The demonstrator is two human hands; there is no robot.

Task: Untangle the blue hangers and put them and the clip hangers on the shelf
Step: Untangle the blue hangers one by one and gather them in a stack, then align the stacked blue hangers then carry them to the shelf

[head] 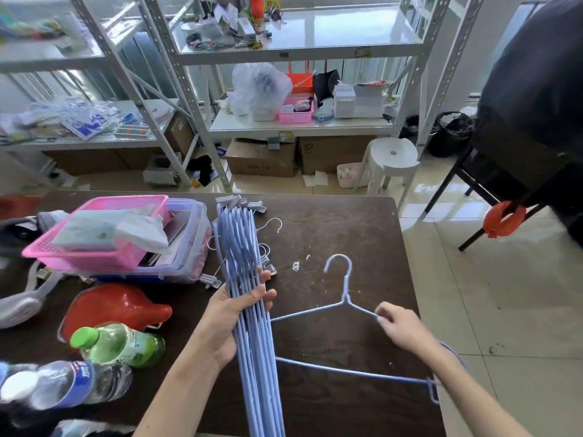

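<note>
My left hand is closed around a thick bundle of blue hangers that stands edge-on over the dark table. One single blue hanger sticks out flat to the right of the bundle, hook pointing away from me. My right hand pinches its right shoulder wire. Several grey clip hangers with white hooks lie on the table behind and beside the bundle's far end. The white metal shelf stands beyond the table.
A pink basket sits on a clear plastic box at left. A red object and two plastic bottles lie near my left arm. A white stool, cardboard boxes and a black chair stand on the floor.
</note>
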